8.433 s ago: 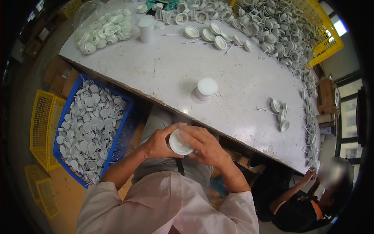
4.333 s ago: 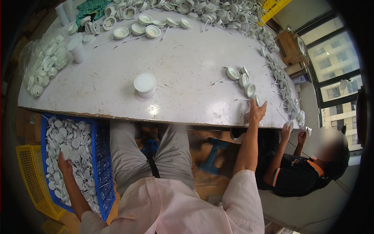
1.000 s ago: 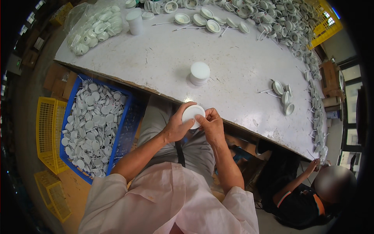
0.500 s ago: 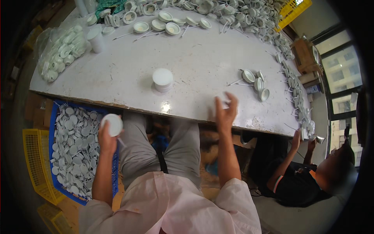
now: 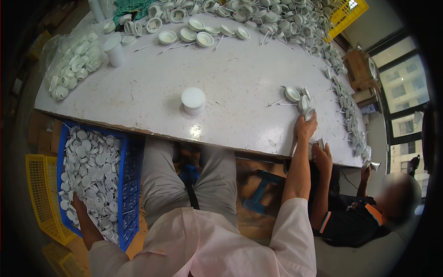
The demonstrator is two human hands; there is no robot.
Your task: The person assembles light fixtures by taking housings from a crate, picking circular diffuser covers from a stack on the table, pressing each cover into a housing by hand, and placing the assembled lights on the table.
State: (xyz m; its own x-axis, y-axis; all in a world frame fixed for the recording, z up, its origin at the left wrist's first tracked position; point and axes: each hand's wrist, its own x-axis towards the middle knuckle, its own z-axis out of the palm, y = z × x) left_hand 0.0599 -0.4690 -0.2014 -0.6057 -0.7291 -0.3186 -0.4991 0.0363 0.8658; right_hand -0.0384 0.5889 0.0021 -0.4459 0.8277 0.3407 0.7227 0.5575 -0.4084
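At the table's right side, my right hand (image 5: pixel 306 127) has its fingers closed round a white round cup-shaped piece (image 5: pixel 309 114) with a pale inside. Just beyond it lie several more such cups (image 5: pixel 292 94), some with thin white stems or leads. Low on the left, my left hand (image 5: pixel 80 204) reaches into a blue crate (image 5: pixel 123 184) heaped with white disc-faced pieces (image 5: pixel 94 159). How its fingers stand among the pieces is hard to make out. A short stack of white discs (image 5: pixel 193 100) stands mid-table, between the hands.
A large heap of white cups (image 5: pixel 286 23) lines the table's far and right edges. At far left are a clear bag of white parts (image 5: pixel 76 64) and a white cylinder stack (image 5: pixel 113 51). A co-worker (image 5: pixel 355 212) sits close at right, a hand (image 5: pixel 322 157) beside my forearm.
My left hand has gone down into the blue crate and no longer shows the white disc-faced piece it held. My right hand has moved right and taken hold of a cup. The co-worker's hand has come nearer.
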